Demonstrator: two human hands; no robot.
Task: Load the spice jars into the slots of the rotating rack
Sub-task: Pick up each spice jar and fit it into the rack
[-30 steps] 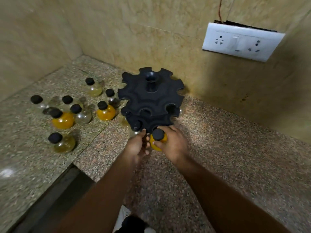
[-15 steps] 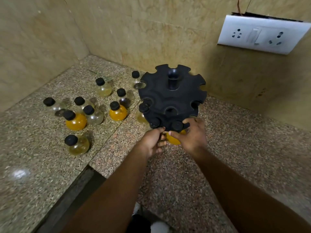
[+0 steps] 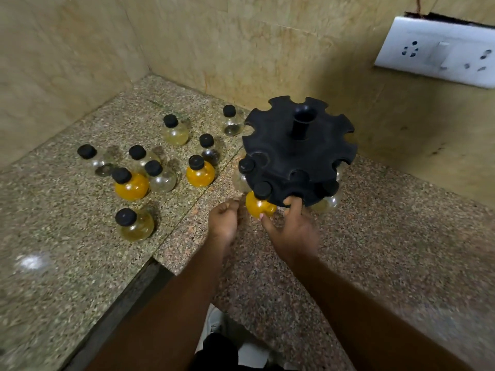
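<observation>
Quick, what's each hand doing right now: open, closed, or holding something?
Left hand: closed, fingers curled, holding nothing visible.
Right hand: holding the orange jar at the rack.

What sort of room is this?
Probably a home kitchen corner: a speckled granite counter meets tiled walls, a socket plate is mounted above it, and spice jars stand beside a rotating rack.
</observation>
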